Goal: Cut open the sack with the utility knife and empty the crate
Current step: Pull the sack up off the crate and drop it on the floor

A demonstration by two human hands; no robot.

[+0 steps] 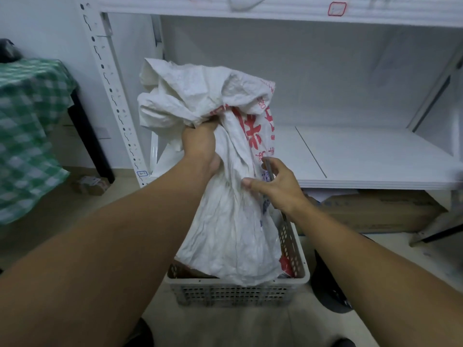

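Note:
A white woven sack (225, 221) with red print stands in a grey perforated crate (238, 291) on the floor, its crumpled top rising above the crate. My left hand (200, 146) grips the bunched neck of the sack high up. My right hand (278, 186) is against the sack's right side, thumb pressed on the fabric, and holds a thin grey utility knife (269, 169) whose upper end shows above the fingers. Brown items show inside the crate under the sack.
A white metal shelf rack (363, 156) stands right behind the crate, with a cardboard box (380, 211) under its lower board. A table with a green checked cloth (27, 136) is at the left. A dark object (330, 289) lies right of the crate.

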